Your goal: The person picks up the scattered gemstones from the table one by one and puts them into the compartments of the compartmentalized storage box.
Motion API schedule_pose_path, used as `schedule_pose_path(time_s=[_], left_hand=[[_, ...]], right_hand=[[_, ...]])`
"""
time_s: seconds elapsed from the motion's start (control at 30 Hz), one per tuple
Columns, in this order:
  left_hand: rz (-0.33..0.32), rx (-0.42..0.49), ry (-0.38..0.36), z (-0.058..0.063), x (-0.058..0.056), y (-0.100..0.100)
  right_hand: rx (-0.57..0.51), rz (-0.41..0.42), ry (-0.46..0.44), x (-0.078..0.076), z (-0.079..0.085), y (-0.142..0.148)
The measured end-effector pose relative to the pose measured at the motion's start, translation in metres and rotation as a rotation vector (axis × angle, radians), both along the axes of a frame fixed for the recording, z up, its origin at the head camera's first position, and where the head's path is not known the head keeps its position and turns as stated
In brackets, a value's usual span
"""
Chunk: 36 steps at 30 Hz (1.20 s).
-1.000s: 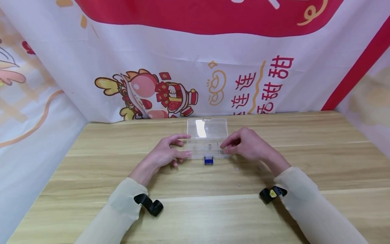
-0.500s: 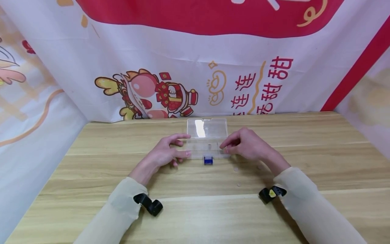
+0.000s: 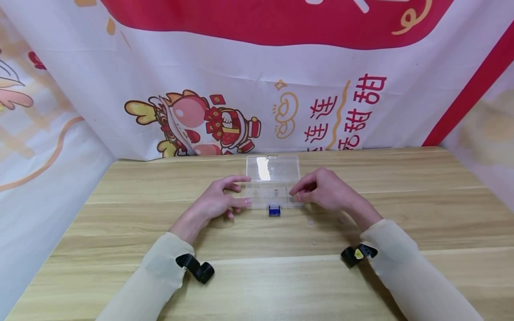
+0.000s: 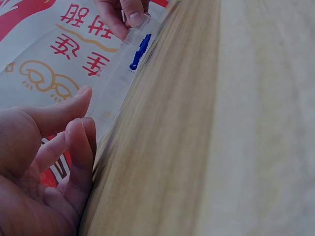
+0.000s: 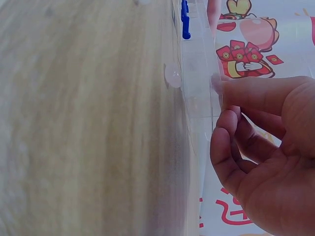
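A clear plastic compartment box [image 3: 259, 192] lies on the table with its lid [image 3: 285, 167] swung up at the back. Its blue latch [image 3: 275, 211] hangs down at the front. My left hand [image 3: 214, 200] is at the box's left end, thumb and index finger stretched out to its edge and the other fingers relaxed. At the right end, my right hand [image 3: 327, 189] reaches over the compartments with thumb and fingertips brought together. I cannot tell what, if anything, is between them. A small grey bit [image 3: 276, 192] shows inside the box.
Small translucent discs lie on the table in front of the box on the right, one disc [image 3: 311, 223] nearer it and another disc [image 3: 314, 243] closer to me. A printed cloth [image 3: 261, 89] hangs behind the wooden table [image 3: 257, 276].
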<state>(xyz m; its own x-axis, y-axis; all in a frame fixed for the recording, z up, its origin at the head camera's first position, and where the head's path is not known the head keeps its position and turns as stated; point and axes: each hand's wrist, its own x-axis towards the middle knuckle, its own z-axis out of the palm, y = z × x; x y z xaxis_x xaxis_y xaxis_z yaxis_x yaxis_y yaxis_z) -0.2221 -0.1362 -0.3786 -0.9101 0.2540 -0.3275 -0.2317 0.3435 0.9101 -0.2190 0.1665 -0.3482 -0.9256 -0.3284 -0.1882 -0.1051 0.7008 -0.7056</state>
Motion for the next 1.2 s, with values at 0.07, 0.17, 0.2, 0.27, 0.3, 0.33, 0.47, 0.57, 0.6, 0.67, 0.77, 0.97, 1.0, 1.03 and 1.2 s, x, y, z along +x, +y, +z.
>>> schedule_pose_path(time_s=[0.07,0.17,0.2,0.27,0.3,0.33,0.47,0.57,0.6,0.67,0.77,0.97,1.0,1.03,1.2], left_hand=[[-0.001,0.002,-0.001,0.0,0.0,0.0],[-0.002,0.006,-0.001,0.0,0.0,0.0],[-0.003,0.008,-0.001,0.0,0.0,0.0],[-0.004,0.008,-0.001,0.0,0.0,0.001],[-0.004,0.009,-0.002,0.0,0.0,0.001],[-0.004,0.008,-0.002,0.0,0.0,0.001],[-0.004,0.011,-0.001,-0.001,-0.001,0.001],[-0.006,0.014,0.002,-0.001,-0.001,0.0],[-0.007,0.014,0.001,-0.001,-0.001,0.0],[-0.006,0.009,-0.001,-0.002,0.0,-0.001],[0.004,0.004,0.0,-0.002,0.0,-0.001],[-0.002,0.01,0.011,-0.002,0.0,0.001],[-0.003,0.011,0.011,-0.002,0.0,0.002],[-0.003,0.011,0.01,-0.002,0.0,0.002],[0.001,0.01,0.006,-0.001,0.0,-0.001]], right_hand=[[0.002,0.001,0.001,0.0,0.0,0.001],[0.003,0.002,0.006,0.001,0.0,0.001],[0.004,0.002,0.007,0.001,0.0,0.001],[0.005,0.001,0.007,0.001,0.001,0.0],[0.004,0.0,0.005,0.001,0.001,0.0],[0.003,0.001,0.006,0.002,0.001,0.0],[-0.001,0.009,0.011,0.002,0.001,0.001],[-0.003,0.023,0.024,0.001,0.001,0.001],[-0.003,0.029,0.028,0.001,0.001,0.001],[-0.008,0.047,0.041,0.0,0.0,0.003],[-0.03,0.083,0.069,-0.001,-0.001,0.008],[-0.099,0.117,0.075,-0.002,-0.001,0.027],[-0.103,0.119,0.066,-0.002,-0.001,0.03],[-0.106,0.123,0.057,-0.002,-0.001,0.033],[-0.108,0.176,0.035,-0.003,0.001,0.04]])
